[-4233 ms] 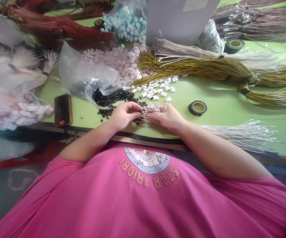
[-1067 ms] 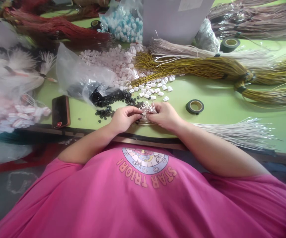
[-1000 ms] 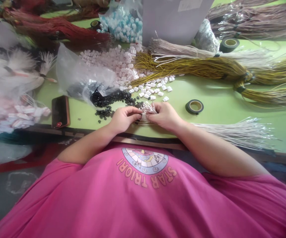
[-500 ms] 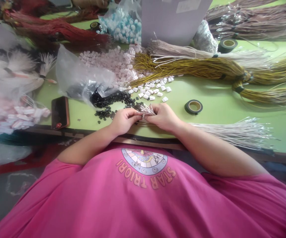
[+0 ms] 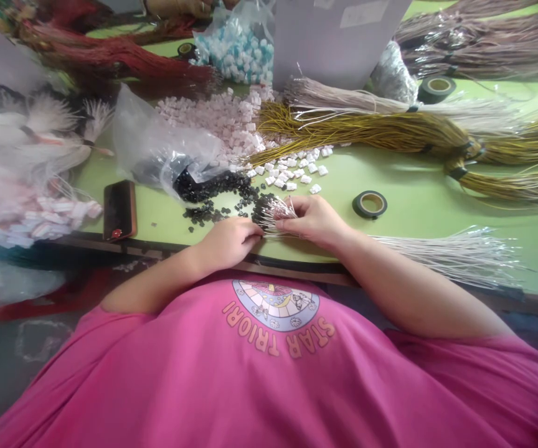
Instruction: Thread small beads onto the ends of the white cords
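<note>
My right hand is closed around a small bunch of thin white wires with metal tips near the front edge of the green table. My left hand sits lower, at the table edge, fingers pinched at the near end of the bunch; what it pinches is too small to name. A scatter of small black connectors lies just beyond my hands, and small white connectors lie a little farther back.
A phone lies at the left front. A tape roll sits right of my hands, a second farther back. White wires stretch along the right front edge. Yellow wire bundles, pink connectors, a plastic bag and a box fill the back.
My left hand has dropped from beside the right hand toward the table's front edge. The right hand keeps the wire bunch in place.
</note>
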`<act>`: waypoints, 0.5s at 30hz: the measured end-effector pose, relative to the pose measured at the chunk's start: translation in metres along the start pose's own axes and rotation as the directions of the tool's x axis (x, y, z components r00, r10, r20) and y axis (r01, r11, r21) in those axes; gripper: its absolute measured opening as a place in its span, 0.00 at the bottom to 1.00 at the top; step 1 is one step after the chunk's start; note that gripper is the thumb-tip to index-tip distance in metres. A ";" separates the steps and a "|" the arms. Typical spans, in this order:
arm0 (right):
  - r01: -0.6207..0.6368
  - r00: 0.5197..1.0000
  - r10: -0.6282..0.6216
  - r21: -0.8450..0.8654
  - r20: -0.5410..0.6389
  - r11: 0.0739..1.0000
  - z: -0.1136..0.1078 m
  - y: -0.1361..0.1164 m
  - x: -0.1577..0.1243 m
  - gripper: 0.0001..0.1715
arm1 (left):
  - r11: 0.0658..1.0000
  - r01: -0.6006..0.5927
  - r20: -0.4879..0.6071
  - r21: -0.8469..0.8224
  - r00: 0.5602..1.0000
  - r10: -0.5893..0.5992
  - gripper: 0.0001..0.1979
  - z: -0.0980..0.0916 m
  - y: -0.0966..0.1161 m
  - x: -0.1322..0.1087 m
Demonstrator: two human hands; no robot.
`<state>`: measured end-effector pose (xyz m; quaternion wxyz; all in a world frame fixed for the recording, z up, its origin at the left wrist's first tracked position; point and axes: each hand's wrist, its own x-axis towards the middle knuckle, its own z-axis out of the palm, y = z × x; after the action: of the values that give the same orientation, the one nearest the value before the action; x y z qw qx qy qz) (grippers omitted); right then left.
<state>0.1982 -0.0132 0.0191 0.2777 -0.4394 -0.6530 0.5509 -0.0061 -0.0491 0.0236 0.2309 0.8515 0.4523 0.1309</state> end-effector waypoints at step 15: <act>-0.077 0.997 0.077 0.019 0.011 0.997 0.005 -0.005 0.000 0.07 | 0.914 0.296 -0.165 0.278 0.952 -0.258 0.08 -0.025 -0.067 0.007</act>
<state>0.1927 -0.0154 0.0227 0.2571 -0.4589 -0.6317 0.5695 -0.0604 -0.0042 0.0106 0.0869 0.7939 0.5965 0.0799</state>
